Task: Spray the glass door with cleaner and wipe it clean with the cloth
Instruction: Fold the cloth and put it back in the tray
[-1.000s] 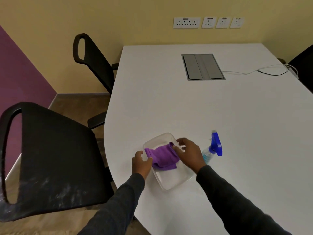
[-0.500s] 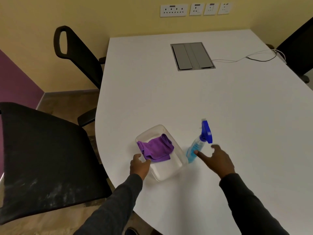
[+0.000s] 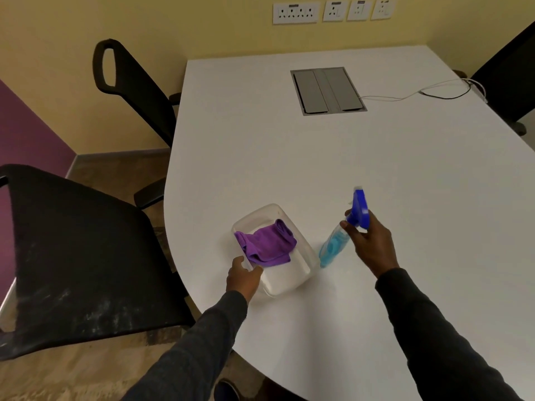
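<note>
Chairs in black fill the left side: a near office chair [image 3: 72, 256] at nine o'clock of the view, its back dusted with pale marks, and a far office chair [image 3: 130, 82] at eleven o'clock, beside the edge of the white tabletop [image 3: 289, 157]. Low on the tabletop, at about six o'clock from its middle, sits a clear plastic container [image 3: 286, 280]. The left hand [image 3: 243, 277] meets it at the container's seven o'clock corner. Its grip is narrow, with thumb and fingers pinching the rim there. Inside the container, bunched toward its far-left end, lies the purple cloth [image 3: 266, 244]. The fingers are just beside the cloth's near edge, and whether they touch it cannot be told. At three o'clock of the container, just beside its right wall, is the spray bottle [image 3: 335, 244], with blue liquid and a blue trigger head, tilted so the head leans toward one o'clock. The right hand [image 3: 372, 244] holds it, the grip curled round the neck under the trigger head. Whether the bottle's base rests on the tabletop cannot be told. Farther back, at twelve o'clock, a grey cable hatch [image 3: 327, 89] is set flush in the tabletop. A thin cable [image 3: 405, 96] runs from it toward two o'clock, where a third black chair [image 3: 509, 68] stands. Wall sockets [image 3: 333, 11] line the yellow wall above.
</note>
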Motion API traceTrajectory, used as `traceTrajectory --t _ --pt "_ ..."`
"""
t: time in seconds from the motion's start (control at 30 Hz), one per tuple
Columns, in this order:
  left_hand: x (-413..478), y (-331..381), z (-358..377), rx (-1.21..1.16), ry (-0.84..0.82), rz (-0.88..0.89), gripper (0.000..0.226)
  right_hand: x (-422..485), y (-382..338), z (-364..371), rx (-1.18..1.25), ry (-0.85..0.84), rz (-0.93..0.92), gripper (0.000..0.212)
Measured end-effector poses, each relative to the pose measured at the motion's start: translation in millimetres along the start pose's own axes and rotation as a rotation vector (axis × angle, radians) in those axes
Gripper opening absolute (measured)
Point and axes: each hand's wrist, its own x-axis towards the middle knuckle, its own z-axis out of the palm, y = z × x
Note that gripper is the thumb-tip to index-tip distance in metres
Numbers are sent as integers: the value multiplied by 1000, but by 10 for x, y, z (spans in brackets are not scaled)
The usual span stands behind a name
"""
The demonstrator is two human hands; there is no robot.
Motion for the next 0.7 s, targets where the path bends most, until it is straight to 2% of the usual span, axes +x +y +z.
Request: traceTrajectory --t 0.27,0.4,0.5,0.7 --pt "-110 -40 20 6 -15 2 63 -186 -596 -318 -33 218 -353 33" --pt "-165 -53 30 2 -34 4 63 -402 -838 -253 -25 281 -486 37" --pt "-182 -80 31 9 -39 4 63 -527 -844 -47 2 236 -488 40" --pt "-240 -141 13 32 -60 7 60 -646 -567 528 51 41 -333 43"
